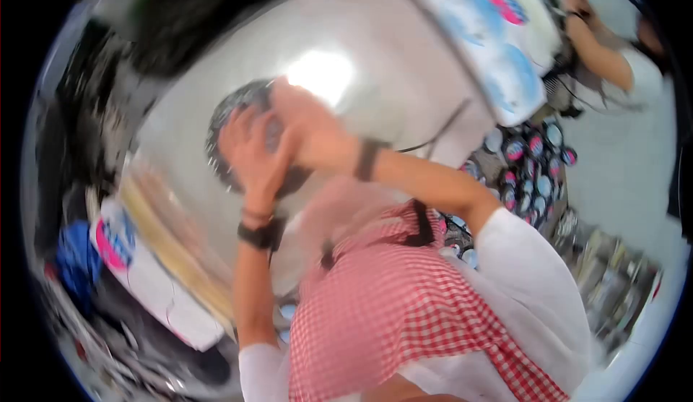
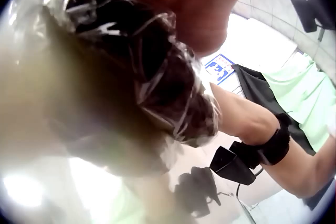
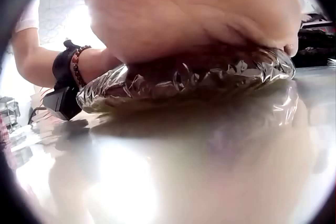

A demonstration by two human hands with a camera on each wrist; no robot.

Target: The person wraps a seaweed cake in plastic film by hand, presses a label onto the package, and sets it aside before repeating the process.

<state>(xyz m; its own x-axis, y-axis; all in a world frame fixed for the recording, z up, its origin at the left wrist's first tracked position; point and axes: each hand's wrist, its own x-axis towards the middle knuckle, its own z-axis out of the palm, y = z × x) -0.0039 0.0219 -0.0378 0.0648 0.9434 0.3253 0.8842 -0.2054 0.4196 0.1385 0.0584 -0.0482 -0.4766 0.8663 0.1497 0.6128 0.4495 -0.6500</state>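
A round, flat dark bundle in crinkled clear plastic [image 1: 249, 93] lies on the shiny pale table [image 1: 195, 77]. Both hands rest on top of it. My left hand [image 1: 254, 149] spreads its fingers across the bundle. From the right comes my right hand [image 1: 310, 122], blurred, its palm flat beside the left. In the right wrist view the right palm [image 3: 194, 14] presses down on the plastic wrap [image 3: 184, 79]. In the left wrist view the wrap [image 2: 173, 85] bulges below the heel of a hand. What the plastic holds is too dark to tell.
Printed blue-and-pink plastic sheeting [image 1: 498, 48] covers the far right side. Several round labelled packs [image 1: 530, 171] are heaped at the right, near another person's arm [image 1: 603, 55]. A dark cable [image 1: 444, 124] crosses the table. A white printed package [image 1: 144, 272] lies at the left.
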